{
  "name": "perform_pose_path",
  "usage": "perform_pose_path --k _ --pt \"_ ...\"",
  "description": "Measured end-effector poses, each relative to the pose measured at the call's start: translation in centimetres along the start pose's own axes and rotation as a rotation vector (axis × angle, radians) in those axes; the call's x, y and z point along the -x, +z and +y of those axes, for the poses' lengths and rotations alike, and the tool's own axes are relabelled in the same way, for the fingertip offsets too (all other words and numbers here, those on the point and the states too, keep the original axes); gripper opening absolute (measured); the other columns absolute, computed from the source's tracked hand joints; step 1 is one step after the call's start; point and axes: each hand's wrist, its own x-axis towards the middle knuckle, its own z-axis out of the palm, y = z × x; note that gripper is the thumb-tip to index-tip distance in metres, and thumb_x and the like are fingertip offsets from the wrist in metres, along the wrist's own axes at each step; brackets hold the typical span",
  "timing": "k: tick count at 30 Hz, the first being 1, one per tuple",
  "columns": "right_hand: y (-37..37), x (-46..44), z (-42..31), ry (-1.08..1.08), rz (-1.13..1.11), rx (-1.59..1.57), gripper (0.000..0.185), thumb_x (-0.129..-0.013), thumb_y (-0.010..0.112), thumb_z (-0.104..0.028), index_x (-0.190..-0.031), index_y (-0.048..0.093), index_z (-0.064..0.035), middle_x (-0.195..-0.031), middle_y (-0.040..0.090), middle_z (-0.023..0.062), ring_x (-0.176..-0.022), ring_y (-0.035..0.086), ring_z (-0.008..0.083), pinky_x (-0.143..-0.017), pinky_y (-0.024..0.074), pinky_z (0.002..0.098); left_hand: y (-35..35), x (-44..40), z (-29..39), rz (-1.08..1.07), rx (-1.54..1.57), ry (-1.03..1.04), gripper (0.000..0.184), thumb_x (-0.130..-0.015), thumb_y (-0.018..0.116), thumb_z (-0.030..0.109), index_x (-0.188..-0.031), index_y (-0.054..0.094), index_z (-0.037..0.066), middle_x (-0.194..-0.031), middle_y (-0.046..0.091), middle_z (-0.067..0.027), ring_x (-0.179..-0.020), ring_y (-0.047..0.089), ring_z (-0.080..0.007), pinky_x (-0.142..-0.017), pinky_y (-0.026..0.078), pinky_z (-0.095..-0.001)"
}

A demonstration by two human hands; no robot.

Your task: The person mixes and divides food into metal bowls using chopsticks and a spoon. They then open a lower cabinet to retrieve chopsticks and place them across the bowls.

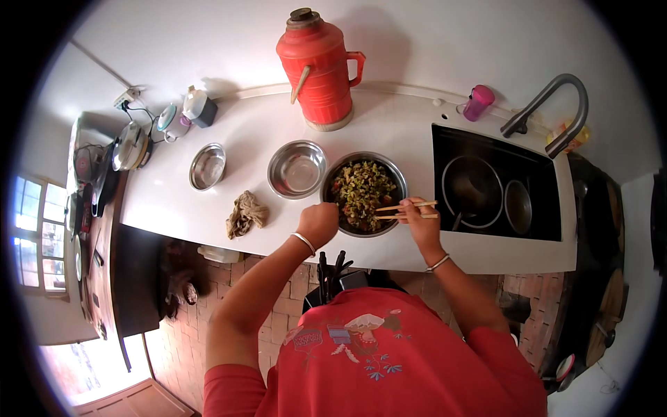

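The right hand [421,214] grips 2 slim wooden chopsticks [388,208], with tips at the chopped green food [363,189]. The left hand [319,224] is closed on the rim of the round silver metal bowl [401,186] containing this food, near the white countertop's [160,198] front edge.

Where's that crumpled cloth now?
In the head view, the crumpled cloth lies on the white countertop, left of the left hand, below and right of the small metal bowl.
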Motion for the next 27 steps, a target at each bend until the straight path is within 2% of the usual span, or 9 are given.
perform_pose_path --k 5,8,10,14,16,20,21,22,27 --pt "2.0 -0.5 0.0 -0.024 -0.007 -0.077 0.021 -0.091 0.056 -0.016 -0.096 0.06 0.0046 -0.085 0.065 0.0097 -0.073 0.065 0.0146 -0.063 0.0552 0.024 -0.4 0.1 1.5 0.059 0.056 -0.032 0.011 -0.078 0.05 0.009 -0.079 0.059 0.003 -0.074 0.064 -0.017 -0.07 0.064 -0.0344 -0.062 0.051 -0.0433" --pt "2.0 -0.7 -1.6 -0.152 -0.045 -0.052 0.019 -0.091 0.057 -0.014 -0.095 0.061 0.0042 -0.083 0.065 0.0089 -0.072 0.064 0.0138 -0.06 0.053 0.0241 -1.7 0.2 1.6 0.075 0.052 -0.033 0.01 -0.079 0.049 0.009 -0.081 0.057 0.003 -0.076 0.064 -0.017 -0.071 0.064 -0.0344 -0.061 0.051 -0.0434" --pt "1.8 -1.1 -2.5 -0.333 -0.132 0.138 0.016 -0.089 0.059 -0.012 -0.091 0.063 0.0034 -0.079 0.065 0.0079 -0.068 0.063 0.012 -0.058 0.0494 0.0239 -2.5 0.6 1.7 0.079 0.035 -0.025 0.009 -0.08 0.049 0.008 -0.083 0.056 0.003 -0.076 0.064 -0.0168 -0.071 0.064 -0.0342 -0.061 0.05 -0.0435" --pt "1.6 -0.9 -5.9 -0.473 -0.168 0.262 0.011 -0.086 0.061 -0.008 -0.086 0.064 0.003 -0.077 0.065 0.0077 -0.062 0.059 0.0112 -0.056 0.0463 0.0237 -3.8 1.6 2.1 0.13 -0.036 0.074 0.009 -0.08 0.048 0.006 -0.088 0.052 0.002 -0.078 0.063 -0.0153 -0.069 0.063 -0.0325 -0.058 0.05 -0.0428" --pt "1.5 -0.7 -6.9 -0.617 -0.19 0.333 0.009 -0.085 0.061 -0.005 -0.084 0.064 0.0035 -0.079 0.066 0.0077 -0.061 0.058 0.0116 -0.057 0.0464 0.0226 -4.1 2.0 2.1 0.143 -0.064 0.09 0.01 -0.08 0.048 0.006 -0.089 0.05 0.002 -0.079 0.062 -0.0148 -0.068 0.063 -0.0319 -0.057 0.049 -0.0425" --pt "0.0 -0.2 -8.2 -0.588 -0.235 0.311 0.009 -0.085 0.061 -0.004 -0.083 0.063 0.0047 -0.082 0.067 0.0082 -0.061 0.059 0.0127 -0.057 0.0468 0.023 -4.2 2.7 0.6 0.196 -0.067 0.121 0.009 -0.082 0.047 0.006 -0.09 0.051 0.003 -0.079 0.061 -0.015 -0.068 0.062 -0.0319 -0.056 0.049 -0.042" --pt "-0.5 -0.2 -8.3 -0.509 -0.26 0.369 0.009 -0.085 0.061 -0.004 -0.083 0.063 0.0047 -0.082 0.067 0.0083 -0.063 0.06 0.0131 -0.058 0.0473 0.0234 -4.1 2.8 0.1 0.204 -0.053 0.104 0.008 -0.083 0.047 0.007 -0.089 0.051 0.003 -0.078 0.061 -0.0158 -0.07 0.062 -0.0327 -0.056 0.049 -0.0426" --pt "-0.9 -0.2 -8.3 -0.429 -0.284 0.425 0.01 -0.085 0.061 -0.005 -0.084 0.063 0.0048 -0.083 0.067 0.0084 -0.065 0.061 0.0136 -0.058 0.0478 0.0237 -4.0 2.9 -0.2 0.195 -0.068 0.08 0.009 -0.083 0.046 0.007 -0.09 0.051 0.004 -0.079 0.061 -0.0153 -0.07 0.063 -0.0316 -0.056 0.049 -0.0425" --pt "-1.3 0.5 -6.3 -0.387 -0.436 0.342 0.008 -0.084 0.063 -0.005 -0.085 0.064 0.0022 -0.084 0.067 0.0087 -0.067 0.063 0.0149 -0.061 0.0489 0.0245 -3.1 2.9 -0.9 0.126 -0.111 0.054 0.01 -0.084 0.047 0.008 -0.09 0.053 0.004 -0.078 0.062 -0.0146 -0.069 0.063 -0.0318 -0.056 0.049 -0.0416"
